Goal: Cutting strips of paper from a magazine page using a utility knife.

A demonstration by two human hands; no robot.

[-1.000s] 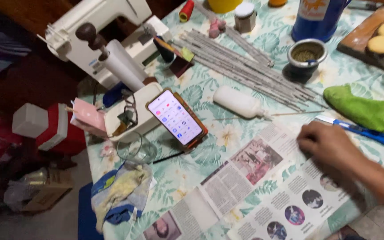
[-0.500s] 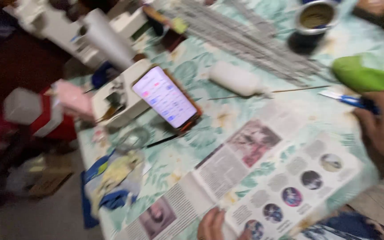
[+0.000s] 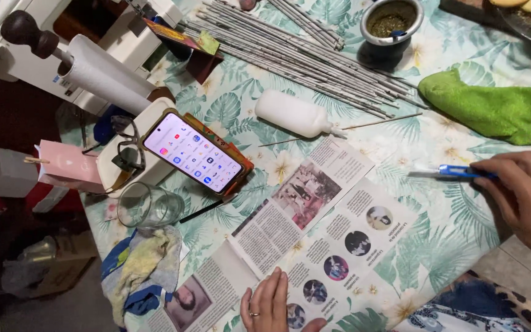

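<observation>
- My left hand (image 3: 270, 305) lies flat, fingers spread wide, on the near end of the newspaper (image 3: 302, 237) at the table's front edge.
- My right hand (image 3: 527, 197) grips a blue knife (image 3: 447, 172), whose blade points left, just off the paper's right corner.
- Behind the paper I see a white glue bottle (image 3: 294, 114) on its side, with paper rods (image 3: 302, 52) beyond it.
- A phone (image 3: 192, 152) leans to the left, a glass (image 3: 145, 206) near it.
- A green cloth (image 3: 499, 110) lies far right.

On the table (image 3: 462, 233), a newspaper sheet (image 3: 302, 240) lies under the left hand (image 3: 271, 304); a phone (image 3: 193, 152) stands to its left, a glue bottle (image 3: 295, 114) behind it, rolled paper tubes (image 3: 296, 55) farther back, a utility knife (image 3: 447, 173) in the right hand (image 3: 527, 193).
</observation>
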